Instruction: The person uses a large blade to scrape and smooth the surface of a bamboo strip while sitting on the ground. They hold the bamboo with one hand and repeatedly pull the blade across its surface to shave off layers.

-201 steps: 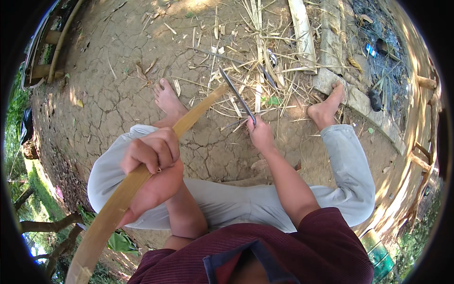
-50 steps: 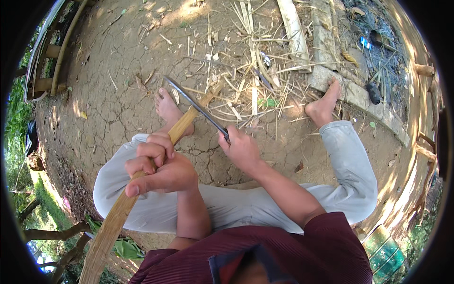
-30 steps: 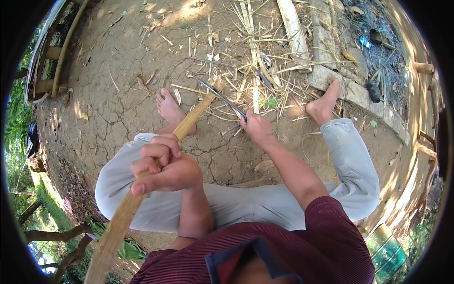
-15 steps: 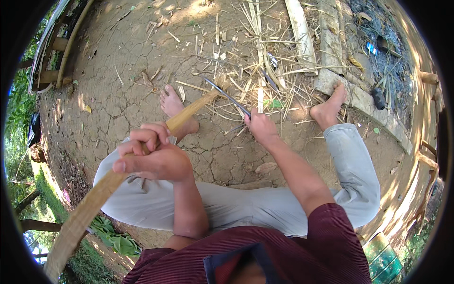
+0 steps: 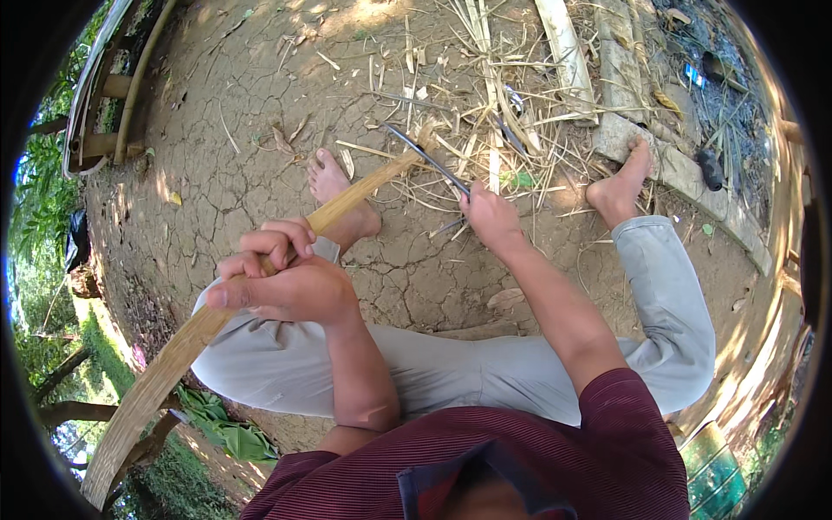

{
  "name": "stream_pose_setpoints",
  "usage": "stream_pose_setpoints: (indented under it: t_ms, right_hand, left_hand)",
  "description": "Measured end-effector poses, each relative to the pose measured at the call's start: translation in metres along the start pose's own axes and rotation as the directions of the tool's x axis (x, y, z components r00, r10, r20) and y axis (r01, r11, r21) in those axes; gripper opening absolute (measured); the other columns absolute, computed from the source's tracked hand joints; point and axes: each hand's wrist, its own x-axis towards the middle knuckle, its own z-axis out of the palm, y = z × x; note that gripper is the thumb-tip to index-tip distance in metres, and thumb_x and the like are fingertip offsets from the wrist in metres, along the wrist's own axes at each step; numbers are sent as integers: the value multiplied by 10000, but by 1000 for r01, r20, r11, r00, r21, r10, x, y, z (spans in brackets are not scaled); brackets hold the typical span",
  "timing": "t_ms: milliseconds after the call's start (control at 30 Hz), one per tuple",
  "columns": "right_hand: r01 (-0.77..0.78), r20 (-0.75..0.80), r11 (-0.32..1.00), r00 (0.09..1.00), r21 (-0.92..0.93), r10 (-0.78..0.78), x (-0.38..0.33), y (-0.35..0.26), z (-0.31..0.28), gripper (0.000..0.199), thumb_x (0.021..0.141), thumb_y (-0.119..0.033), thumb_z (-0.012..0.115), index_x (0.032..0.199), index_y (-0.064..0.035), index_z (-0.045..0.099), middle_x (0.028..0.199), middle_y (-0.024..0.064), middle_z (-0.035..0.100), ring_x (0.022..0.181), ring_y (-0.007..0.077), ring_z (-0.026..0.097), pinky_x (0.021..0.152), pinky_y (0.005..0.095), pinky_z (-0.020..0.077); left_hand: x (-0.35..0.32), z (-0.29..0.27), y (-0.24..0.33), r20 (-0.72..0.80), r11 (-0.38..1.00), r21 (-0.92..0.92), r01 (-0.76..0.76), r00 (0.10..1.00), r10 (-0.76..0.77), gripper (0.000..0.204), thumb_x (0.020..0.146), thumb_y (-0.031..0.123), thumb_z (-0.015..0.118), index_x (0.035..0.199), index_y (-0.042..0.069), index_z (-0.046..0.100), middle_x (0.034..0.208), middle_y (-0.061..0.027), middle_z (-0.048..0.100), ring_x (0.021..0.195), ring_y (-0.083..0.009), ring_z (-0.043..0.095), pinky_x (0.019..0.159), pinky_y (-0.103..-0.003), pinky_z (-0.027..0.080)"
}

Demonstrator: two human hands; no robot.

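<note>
A long, yellowish-brown strip of wood or bamboo (image 5: pixel 146 400) slants from the lower left up to the litter on the ground. My left hand (image 5: pixel 290 276) is closed round its middle, above my left knee. Further right, my right hand (image 5: pixel 492 217) grips a knife, its handle mostly hidden in the fist. The knife's thin dark blade (image 5: pixel 426 159) points up and left and crosses the strip close to its far end, apparently touching it. That far end looks pale and roughly cut.
Shavings and split strips (image 5: pixel 494 130) litter the ground between my bare feet. A pale plank (image 5: pixel 568 61) lies beyond them. Concrete edging (image 5: pixel 693 186) borders ashy ground on the right, where a dark object (image 5: pixel 709 171) lies. Green leaves (image 5: pixel 227 429) lie at lower left.
The whole view has shifted slightly, so the scene sits a little further right. Both hands keep their grips, and the blade still crosses the strip near its far end.
</note>
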Motion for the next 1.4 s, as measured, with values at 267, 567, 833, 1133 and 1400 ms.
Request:
stream_pose_setpoints:
  t_ms: [267,567,833,1133,1400]
  right_hand:
    - [243,-56,962,970,125,-238,-52,-58,-32,308,972,-281,505,957,24,545,688,206,652,602,377,656,568,480,536]
    - [-121,133,989,985,90,108,-7,-13,-8,336,985,-301,460,1008,29,523,787,228,676,704,382,682,687,469,564]
    - [295,-169,956,942,1,-290,-48,-39,-9,349,973,-316,486,1028,25,540,761,208,670,590,366,658,560,491,551]
    - [-234,144,971,963,40,226,-13,8,-13,412,968,-355,474,977,35,606,890,281,667,863,454,647,804,528,515]
    - [-267,28,881,960,391,279,-28,20,19,493,964,-432,480,841,24,622,825,258,651,815,449,631,751,519,488]
  left_hand:
    - [-10,-11,-1,62,999,8,-52,997,51,613,956,701,201,704,142,203,500,-4,242,397,-125,315,390,-263,333]
    - [2,-12,-3,-14,999,27,17,1000,-17,646,933,737,201,691,138,214,503,-7,224,408,-150,317,425,-287,335]
    - [-4,-16,-4,11,1000,1,-15,1000,15,621,960,694,197,703,130,239,511,-9,241,396,-135,318,402,-277,338]
    - [-9,-19,1,59,998,-53,-35,998,38,597,970,676,200,706,140,217,512,-3,249,405,-123,318,396,-241,315]
    - [17,-17,13,65,979,-170,109,993,-99,585,974,673,234,712,150,234,538,14,243,424,-100,252,403,-232,240]
